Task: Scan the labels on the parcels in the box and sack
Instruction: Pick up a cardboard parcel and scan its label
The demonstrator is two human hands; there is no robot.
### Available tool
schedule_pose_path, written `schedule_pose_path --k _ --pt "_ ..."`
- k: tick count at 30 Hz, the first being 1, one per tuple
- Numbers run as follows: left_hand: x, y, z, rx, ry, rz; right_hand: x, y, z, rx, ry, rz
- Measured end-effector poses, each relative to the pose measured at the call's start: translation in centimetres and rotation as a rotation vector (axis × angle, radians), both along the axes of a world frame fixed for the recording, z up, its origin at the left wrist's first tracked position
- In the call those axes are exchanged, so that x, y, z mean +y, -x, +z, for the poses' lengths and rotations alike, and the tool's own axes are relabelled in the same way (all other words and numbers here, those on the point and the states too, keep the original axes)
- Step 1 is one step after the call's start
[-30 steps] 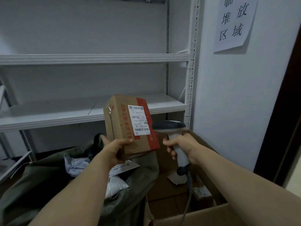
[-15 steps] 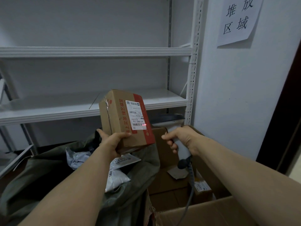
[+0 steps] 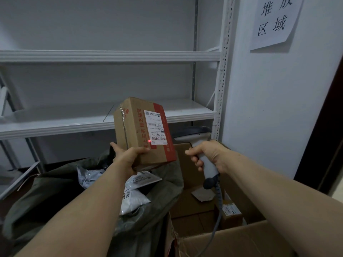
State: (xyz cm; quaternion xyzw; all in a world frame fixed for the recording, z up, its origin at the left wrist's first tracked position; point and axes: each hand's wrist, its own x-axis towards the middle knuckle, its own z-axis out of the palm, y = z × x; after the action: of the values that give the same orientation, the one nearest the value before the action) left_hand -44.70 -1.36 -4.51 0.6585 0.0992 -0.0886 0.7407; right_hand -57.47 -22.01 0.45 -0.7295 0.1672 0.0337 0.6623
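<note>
My left hand (image 3: 128,156) grips the bottom of a brown cardboard parcel (image 3: 137,130) with red print, held upright over the sack. Its white label (image 3: 155,129) faces me, and a red scanner dot glows just left of the barcode. My right hand (image 3: 207,154) grips the handle of a grey barcode scanner (image 3: 193,133) whose dark head points at the parcel from the right. The dark green sack (image 3: 55,197) at lower left holds several grey plastic mailers (image 3: 133,197). The large cardboard box (image 3: 232,236) at lower right holds brown parcels (image 3: 193,206).
White metal shelving (image 3: 104,121) stands behind the sack and box, its shelves bare. A white wall with a paper sign (image 3: 274,21) is on the right, and a dark door frame (image 3: 326,127) runs down the far right. The scanner's coiled cable (image 3: 219,204) hangs into the box.
The parcel and scanner sit slightly higher and closer in view. A red scanner dot appeared on the parcel beside the barcode, which was absent one second ago.
</note>
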Motion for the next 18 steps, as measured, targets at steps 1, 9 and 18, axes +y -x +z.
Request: schedule_pose_path --k 1,9,18 --pt "0.07 -0.17 -0.06 0.001 -0.007 0.003 0.03 -0.04 0.10 -0.001 -0.003 -0.002" --pt "0.48 -0.84 -0.30 -0.001 -0.013 0.009 0.29 -0.23 0.26 0.006 -0.034 -0.004" --pt "0.80 -1.17 -0.21 -0.026 -0.022 0.014 0.43 -0.20 0.69 -0.006 -0.058 -0.026"
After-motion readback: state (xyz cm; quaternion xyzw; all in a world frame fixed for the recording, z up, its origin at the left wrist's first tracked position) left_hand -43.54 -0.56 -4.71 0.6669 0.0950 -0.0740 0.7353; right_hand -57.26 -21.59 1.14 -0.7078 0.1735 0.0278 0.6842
